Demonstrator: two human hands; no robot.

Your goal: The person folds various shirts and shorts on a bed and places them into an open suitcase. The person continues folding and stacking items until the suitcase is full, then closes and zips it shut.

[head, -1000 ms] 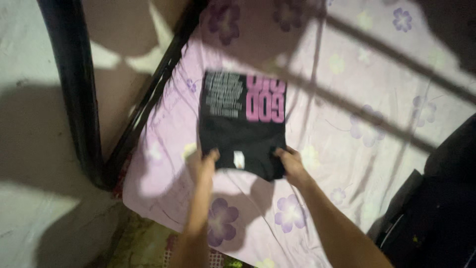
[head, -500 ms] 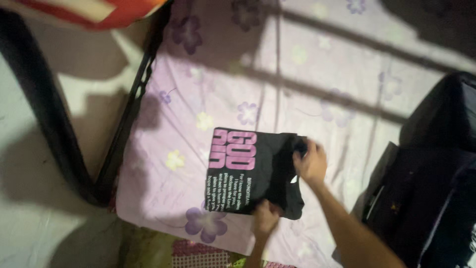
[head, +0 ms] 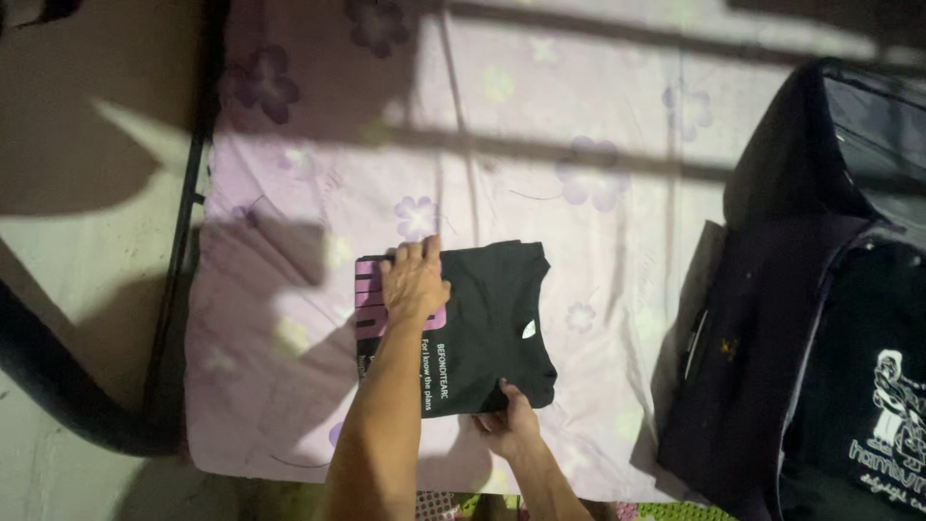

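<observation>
The folded black T-shirt (head: 482, 333) lay flat on the bed (head: 598, 125), near its front edge and left of centre in the head view. The garment carried pink block lettering at its left end and small white print along its lower part; a small white tag showed on its right half.

The left hand (head: 415, 283) rested palm down on the left end of the T-shirt, over the pink lettering. Its fingers were extended and held close together, flat against the cloth, gripping nothing. The forearm ran from the bottom of the view up across the lower left of the garment.

The right hand (head: 509, 422) was at the lower right corner of the T-shirt. Its fingers were closed on the fabric edge there, pinching the corner of the fold.

The bed was covered by a pale pink sheet printed with purple flowers. A dark metal bed frame (head: 188, 222) ran along the left side of the mattress, with a light floor (head: 77, 251) beyond it. To the right of the T-shirt, well apart from it, a pile of dark clothing (head: 772, 347) lay on the bed; a dark garment with a white print (head: 883, 415) sat at its far right.
</observation>
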